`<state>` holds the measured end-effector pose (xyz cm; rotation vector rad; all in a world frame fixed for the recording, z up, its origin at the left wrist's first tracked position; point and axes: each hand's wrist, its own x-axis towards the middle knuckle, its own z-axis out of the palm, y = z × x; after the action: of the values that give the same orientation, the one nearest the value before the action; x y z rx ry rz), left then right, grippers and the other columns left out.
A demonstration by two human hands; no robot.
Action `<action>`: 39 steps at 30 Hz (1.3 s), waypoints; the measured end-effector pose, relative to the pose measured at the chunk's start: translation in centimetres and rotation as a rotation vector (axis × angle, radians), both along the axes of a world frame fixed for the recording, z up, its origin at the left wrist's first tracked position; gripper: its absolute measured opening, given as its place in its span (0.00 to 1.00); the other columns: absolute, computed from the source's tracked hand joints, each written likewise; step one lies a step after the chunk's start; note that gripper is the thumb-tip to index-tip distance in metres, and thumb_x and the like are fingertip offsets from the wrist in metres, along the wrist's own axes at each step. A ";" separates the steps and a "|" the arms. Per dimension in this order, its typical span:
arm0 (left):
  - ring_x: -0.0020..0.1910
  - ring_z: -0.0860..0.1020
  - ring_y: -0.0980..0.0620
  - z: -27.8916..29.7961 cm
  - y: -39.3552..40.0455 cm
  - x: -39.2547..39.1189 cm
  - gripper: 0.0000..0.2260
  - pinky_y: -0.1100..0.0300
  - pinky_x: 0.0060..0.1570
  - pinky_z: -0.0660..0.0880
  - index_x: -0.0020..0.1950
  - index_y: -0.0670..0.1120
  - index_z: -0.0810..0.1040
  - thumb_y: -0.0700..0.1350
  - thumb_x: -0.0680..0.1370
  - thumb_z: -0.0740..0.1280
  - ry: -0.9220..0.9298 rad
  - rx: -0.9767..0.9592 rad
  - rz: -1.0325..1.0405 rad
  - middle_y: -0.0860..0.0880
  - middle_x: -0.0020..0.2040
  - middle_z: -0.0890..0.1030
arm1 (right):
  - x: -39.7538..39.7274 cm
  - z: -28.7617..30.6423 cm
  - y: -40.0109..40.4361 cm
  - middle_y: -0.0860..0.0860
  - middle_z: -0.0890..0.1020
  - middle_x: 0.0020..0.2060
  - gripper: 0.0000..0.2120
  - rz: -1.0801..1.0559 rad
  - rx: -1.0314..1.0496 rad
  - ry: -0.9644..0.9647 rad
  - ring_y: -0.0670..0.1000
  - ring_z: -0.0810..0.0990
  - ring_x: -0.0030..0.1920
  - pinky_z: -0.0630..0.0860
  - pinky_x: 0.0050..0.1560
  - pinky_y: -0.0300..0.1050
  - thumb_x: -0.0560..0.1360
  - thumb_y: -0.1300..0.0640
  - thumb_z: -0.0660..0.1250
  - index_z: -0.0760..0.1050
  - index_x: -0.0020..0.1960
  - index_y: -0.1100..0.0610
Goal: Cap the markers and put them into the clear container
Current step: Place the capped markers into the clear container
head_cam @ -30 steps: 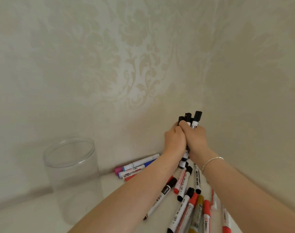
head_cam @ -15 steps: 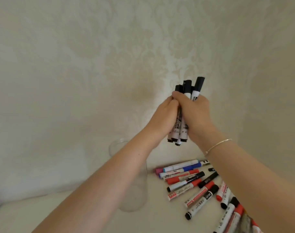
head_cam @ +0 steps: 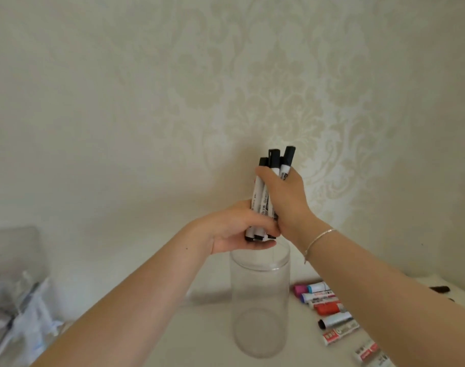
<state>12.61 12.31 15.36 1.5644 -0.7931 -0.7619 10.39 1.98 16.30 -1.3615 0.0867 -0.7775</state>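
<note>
Right hand (head_cam: 284,197) + left hand (head_cam: 236,229) both grip black marker bundle (head_cam: 264,194), upright just above clear container (head_cam: 260,300) mouth

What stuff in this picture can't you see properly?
- Bundle of black markers, head view: middles hidden by right hand, lower ends by left hand; count unclear.
- Loose markers: partly behind the right forearm.
- Things at the left edge: blurred, cut off.
</note>
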 end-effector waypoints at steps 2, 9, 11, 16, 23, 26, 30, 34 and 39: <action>0.41 0.77 0.54 -0.7 -0.2 0.2 0.11 0.52 0.52 0.79 0.47 0.43 0.78 0.28 0.73 0.65 0.040 0.008 0.029 0.48 0.40 0.78 | 0.5 -0.8 -0.1 0.54 0.75 0.36 0.06 0.001 -0.021 0.021 0.53 0.77 0.38 0.77 0.39 0.45 0.74 0.59 0.67 0.73 0.49 0.59; 0.37 0.77 0.54 -0.9 -1.4 0.4 0.10 0.57 0.42 0.80 0.41 0.43 0.78 0.28 0.70 0.64 0.059 0.003 0.180 0.47 0.37 0.78 | 0.8 -0.9 -1.0 0.54 0.73 0.31 0.04 0.076 -0.047 0.043 0.51 0.76 0.34 0.76 0.34 0.42 0.74 0.60 0.67 0.73 0.42 0.59; 0.35 0.76 0.54 -1.0 -1.7 0.5 0.11 0.60 0.37 0.78 0.38 0.44 0.78 0.28 0.69 0.65 0.067 -0.011 0.226 0.48 0.35 0.78 | 1.0 -0.7 -1.1 0.54 0.75 0.32 0.04 0.094 -0.049 0.062 0.52 0.77 0.35 0.78 0.36 0.44 0.73 0.60 0.68 0.74 0.43 0.59; 0.32 0.74 0.55 -1.5 -2.0 0.5 0.12 0.62 0.34 0.77 0.39 0.45 0.76 0.28 0.69 0.64 0.097 -0.077 0.306 0.49 0.32 0.75 | 1.3 -0.3 -1.5 0.54 0.80 0.36 0.04 0.157 -0.038 0.111 0.52 0.81 0.40 0.80 0.46 0.49 0.72 0.60 0.70 0.78 0.45 0.59; 0.34 0.72 0.55 -1.5 -1.7 0.2 0.14 0.54 0.40 0.81 0.46 0.43 0.77 0.26 0.70 0.62 0.175 -0.139 0.308 0.46 0.43 0.74 | 1.1 -0.4 -1.7 0.57 0.81 0.40 0.16 0.198 -0.106 0.190 0.57 0.81 0.45 0.77 0.54 0.58 0.70 0.56 0.73 0.79 0.53 0.64; 0.34 0.72 0.54 -1.5 -1.5 0.1 0.13 0.47 0.44 0.82 0.47 0.43 0.76 0.26 0.71 0.62 0.215 -0.157 0.295 0.47 0.41 0.74 | 0.8 -0.1 -1.8 0.57 0.80 0.41 0.20 0.250 -0.053 0.196 0.56 0.80 0.44 0.75 0.52 0.54 0.71 0.50 0.73 0.79 0.55 0.65; 0.37 0.74 0.54 -1.4 -1.2 0.1 0.14 0.44 0.45 0.81 0.51 0.43 0.75 0.26 0.72 0.63 0.221 -0.136 0.300 0.48 0.41 0.75 | 0.6 0.5 -2.3 0.58 0.82 0.47 0.22 0.314 0.013 0.231 0.56 0.83 0.50 0.77 0.58 0.52 0.72 0.39 0.67 0.79 0.53 0.56; 0.37 0.76 0.55 -1.4 -1.1 0.0 0.13 0.40 0.51 0.78 0.51 0.45 0.76 0.29 0.73 0.66 0.175 -0.076 0.316 0.50 0.41 0.77 | 0.8 0.7 -2.8 0.55 0.83 0.41 0.22 0.167 -0.008 0.262 0.54 0.83 0.43 0.80 0.52 0.49 0.74 0.38 0.64 0.78 0.48 0.58; 0.37 0.76 0.55 -1.6 -1.2 -0.2 0.13 0.43 0.55 0.77 0.49 0.45 0.75 0.28 0.72 0.66 0.175 -0.079 0.307 0.51 0.40 0.76 | 0.5 0.8 -3.1 0.54 0.76 0.33 0.13 0.111 -0.078 0.205 0.51 0.76 0.36 0.78 0.43 0.46 0.75 0.49 0.62 0.73 0.44 0.60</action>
<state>12.41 11.13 13.76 1.4818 -0.4358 -0.6236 10.88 -1.09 17.13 -1.5048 0.1423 -0.5519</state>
